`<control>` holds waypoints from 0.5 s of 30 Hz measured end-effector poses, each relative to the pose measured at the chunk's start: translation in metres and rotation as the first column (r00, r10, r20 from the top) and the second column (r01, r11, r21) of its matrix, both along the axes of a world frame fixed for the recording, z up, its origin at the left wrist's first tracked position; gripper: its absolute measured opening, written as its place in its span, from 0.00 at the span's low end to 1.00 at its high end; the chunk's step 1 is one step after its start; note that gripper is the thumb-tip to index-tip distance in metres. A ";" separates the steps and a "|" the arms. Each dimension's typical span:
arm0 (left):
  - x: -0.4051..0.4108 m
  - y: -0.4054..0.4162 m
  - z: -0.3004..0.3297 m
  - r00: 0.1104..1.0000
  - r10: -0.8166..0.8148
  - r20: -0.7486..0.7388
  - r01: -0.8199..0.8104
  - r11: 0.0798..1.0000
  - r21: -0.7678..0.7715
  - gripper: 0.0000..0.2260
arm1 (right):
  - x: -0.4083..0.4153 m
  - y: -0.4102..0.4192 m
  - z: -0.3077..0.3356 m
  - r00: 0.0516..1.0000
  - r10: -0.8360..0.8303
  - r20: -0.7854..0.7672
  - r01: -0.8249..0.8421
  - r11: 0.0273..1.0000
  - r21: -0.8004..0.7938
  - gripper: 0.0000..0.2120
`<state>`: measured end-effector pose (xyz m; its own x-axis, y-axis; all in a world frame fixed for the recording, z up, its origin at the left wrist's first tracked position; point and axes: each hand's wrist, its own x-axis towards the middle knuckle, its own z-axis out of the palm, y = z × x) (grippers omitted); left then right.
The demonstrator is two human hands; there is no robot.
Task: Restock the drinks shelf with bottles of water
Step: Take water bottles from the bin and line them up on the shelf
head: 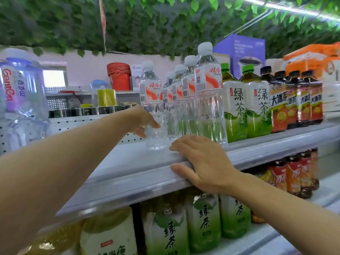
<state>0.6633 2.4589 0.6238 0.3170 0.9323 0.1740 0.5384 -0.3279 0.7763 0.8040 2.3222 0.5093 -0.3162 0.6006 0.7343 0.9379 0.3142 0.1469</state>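
L arm stretched fwd over top shelf (128,168); left hand (142,119) w/ thumb and fingers curled round lower body of a water bottle (151,100), which stands upright on shelf, just left of the row of water bottles (193,92). Right hand (204,161) flat, fingers relaxed, palm down on shelf front edge, thumb under lip. Green tea bottles (246,103) right of row.

left grip (145,120) curled, right grip (204,161) flat
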 end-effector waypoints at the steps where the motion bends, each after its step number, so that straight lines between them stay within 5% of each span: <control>1: 0.004 0.006 0.001 1.000 0.014 -0.014 -0.014 1.000 -0.001 0.31 | 0.000 0.000 0.000 1.000 0.002 -0.002 -0.002 1.000 0.003 0.28; 15: 0.046 0.077 0.000 0.992 0.125 -0.012 -0.125 0.992 0.016 0.31 | 0.002 0.003 -0.003 1.000 0.003 -0.031 -0.001 0.998 0.069 0.25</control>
